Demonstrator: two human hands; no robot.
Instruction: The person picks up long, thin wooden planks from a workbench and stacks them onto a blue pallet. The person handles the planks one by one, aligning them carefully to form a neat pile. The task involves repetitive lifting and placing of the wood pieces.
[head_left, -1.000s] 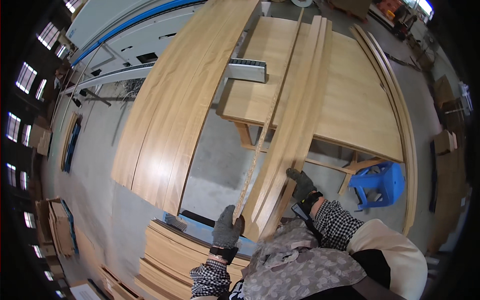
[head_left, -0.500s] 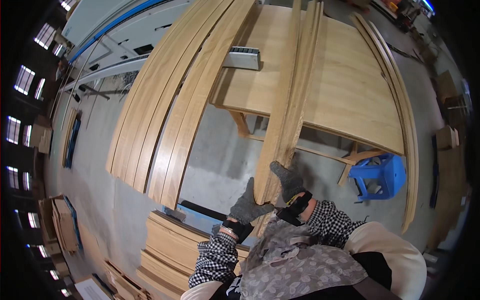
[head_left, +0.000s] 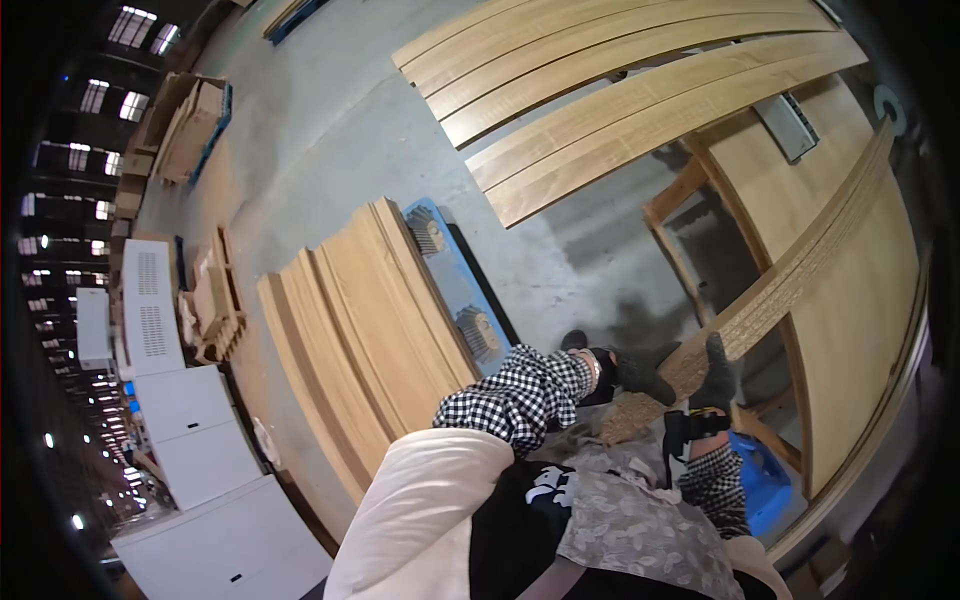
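Observation:
My hands wear dark grey gloves and hold the near end of some long wood strips (head_left: 790, 285) between them. The strips lie together, with rough chipboard-like edges showing, and stretch away to the upper right over a plywood-topped table (head_left: 850, 340). My left hand (head_left: 643, 372) is closed around the left side of that end. My right hand (head_left: 716, 378) presses on the other side, fingers pointing up along it. The near tip of the strips rests close against my grey patterned apron (head_left: 640, 530).
Left of me, a stack of profiled wood boards (head_left: 365, 335) lies beside a blue base (head_left: 455, 280). More long planks (head_left: 640, 90) extend across the top. A blue stool (head_left: 762, 485) stands by the table. White cabinets (head_left: 190, 410) and stacked cardboard (head_left: 195, 130) are at far left.
My view has swung to the left, so the table and planks now appear farther right and the board stack comes fully into sight. Both hands still hold the strips' near end.

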